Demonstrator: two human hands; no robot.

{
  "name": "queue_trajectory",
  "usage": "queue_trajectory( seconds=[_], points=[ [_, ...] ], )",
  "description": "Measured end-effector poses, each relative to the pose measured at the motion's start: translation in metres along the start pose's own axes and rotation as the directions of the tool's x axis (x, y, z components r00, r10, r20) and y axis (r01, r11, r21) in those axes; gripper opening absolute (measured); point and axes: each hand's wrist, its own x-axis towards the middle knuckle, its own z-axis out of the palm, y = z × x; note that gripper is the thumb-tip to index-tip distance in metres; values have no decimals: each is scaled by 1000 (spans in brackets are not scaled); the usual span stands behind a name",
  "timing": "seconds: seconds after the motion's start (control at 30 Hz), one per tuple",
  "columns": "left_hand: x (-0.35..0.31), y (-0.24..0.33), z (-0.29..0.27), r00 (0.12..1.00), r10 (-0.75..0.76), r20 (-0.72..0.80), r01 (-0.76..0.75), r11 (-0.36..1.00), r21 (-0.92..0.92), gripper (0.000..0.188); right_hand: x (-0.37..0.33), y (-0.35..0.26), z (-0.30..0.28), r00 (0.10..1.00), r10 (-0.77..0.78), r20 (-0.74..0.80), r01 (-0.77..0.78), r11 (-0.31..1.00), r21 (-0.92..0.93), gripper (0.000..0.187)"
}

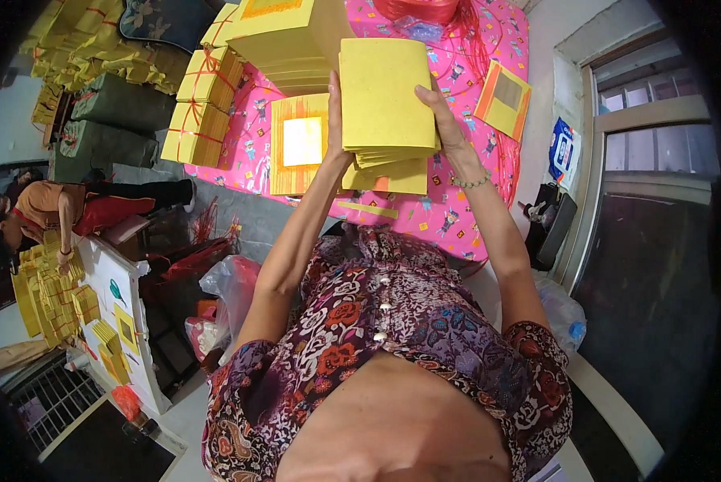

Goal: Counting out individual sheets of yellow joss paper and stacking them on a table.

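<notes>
Between my two hands is a thick stack of yellow paper sheets (388,92), raised above the pink table covering. My left hand (339,116) presses on its left side, and my right hand (447,124) grips the right side with the thumb at the edge. The sheets' lower edges fan out slightly. Under the stack, more yellow paper (392,178) rests on the table. Close to my left hand lies a yellow sheet with an orange border and a pale square (302,143). Behind it rises a tall pile of yellow paper (300,52).
Yellow bundles tied with red string (204,104) stand at the table's left edge. A patterned yellow sheet (503,98) lies on the right of the pink tablecloth (449,213). Red string (469,36) is heaped at the back. At left, another person (51,205) handles yellow bundles at a white table (127,277).
</notes>
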Motion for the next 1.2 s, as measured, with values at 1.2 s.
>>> queue_trajectory(
  seconds=[1.2],
  points=[
    [-63, 9, 2, 986, -163, -22, 164, 977, 139, 66, -22, 39, -5, 968, 171, -183, -151, 982, 117, 71]
  ],
)
